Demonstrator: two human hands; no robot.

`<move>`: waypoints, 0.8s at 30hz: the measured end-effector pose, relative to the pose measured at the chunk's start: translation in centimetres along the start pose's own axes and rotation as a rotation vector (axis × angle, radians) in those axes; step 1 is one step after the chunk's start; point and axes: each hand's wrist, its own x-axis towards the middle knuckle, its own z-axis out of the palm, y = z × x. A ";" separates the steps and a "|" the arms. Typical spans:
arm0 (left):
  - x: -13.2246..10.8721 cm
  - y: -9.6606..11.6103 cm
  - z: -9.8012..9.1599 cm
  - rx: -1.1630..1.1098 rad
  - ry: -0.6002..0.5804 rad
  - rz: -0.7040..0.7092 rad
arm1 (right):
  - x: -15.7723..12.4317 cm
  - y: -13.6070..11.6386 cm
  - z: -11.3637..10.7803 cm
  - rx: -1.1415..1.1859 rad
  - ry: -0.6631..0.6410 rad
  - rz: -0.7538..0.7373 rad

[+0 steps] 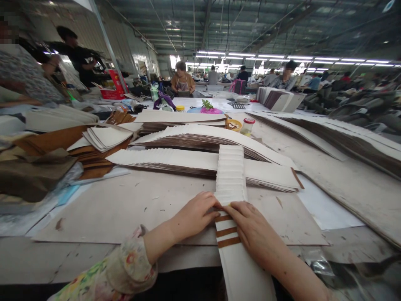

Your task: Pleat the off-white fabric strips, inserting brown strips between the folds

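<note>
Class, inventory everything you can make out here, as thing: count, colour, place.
Strip stack: one, white with brown bands, at the hands
Long stacks: several, white-topped, beyond the hands and at right
Brown pieces: several, brown, left
Flat sheet: one, beige, beneath the hands
Jar: one, red-lidded, beyond the stacks
Cup: one, yellow, left of the jar
Leafy sprig: one, green, farther back
Co-workers: several, varied clothing, background
Ceiling lights: many, white, background
Floral sleeve: one, multicoloured, left arm
Left hand: one, bare, touching the strip stack
Right hand: one, bare, on the strip stack
</note>
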 end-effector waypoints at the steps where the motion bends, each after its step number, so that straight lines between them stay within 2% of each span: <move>1: 0.0 0.0 0.1 0.022 -0.001 0.010 | 0.0 0.0 0.0 -0.007 0.001 -0.008; 7: -0.4 0.0 0.4 0.216 -0.020 0.076 | -0.1 0.1 0.3 -0.055 0.009 -0.008; 16: -3.3 -1.3 0.7 0.288 -0.035 0.119 | 0.0 0.1 -0.1 -0.030 -0.030 0.000; 19: -3.4 -1.4 0.7 0.210 -0.041 0.099 | 0.1 0.1 0.0 0.005 -0.050 0.027; 21: -3.1 -1.4 0.4 0.077 -0.032 0.063 | 0.0 0.0 0.0 0.018 -0.063 0.036; 24: -2.2 -1.5 -0.2 -0.151 0.028 -0.136 | -0.2 0.0 0.1 0.021 -0.067 0.044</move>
